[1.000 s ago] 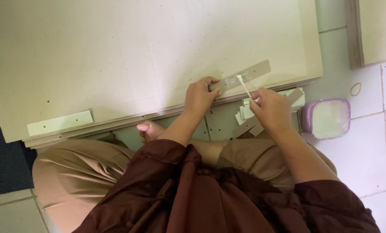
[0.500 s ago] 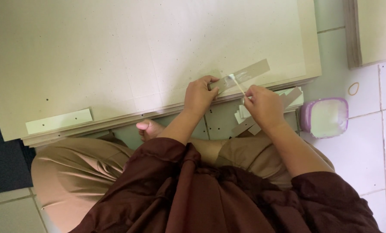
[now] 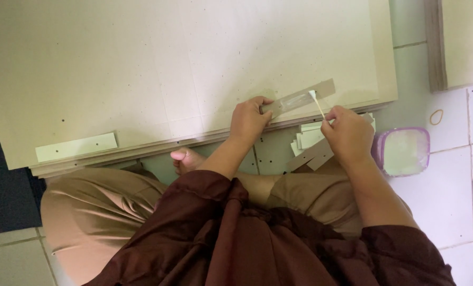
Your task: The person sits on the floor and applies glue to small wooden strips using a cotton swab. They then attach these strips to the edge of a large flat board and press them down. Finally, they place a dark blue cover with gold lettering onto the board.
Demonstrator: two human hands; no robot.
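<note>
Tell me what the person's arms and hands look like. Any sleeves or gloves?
No gloves: both hands are bare. The left hand and right hand show no rings, watch or bracelets that I can see. The forearms are bare too. Loose, dark maroon sleeves are pushed up near the elbows, with soft folds in the cloth. They belong to a maroon top.
</note>
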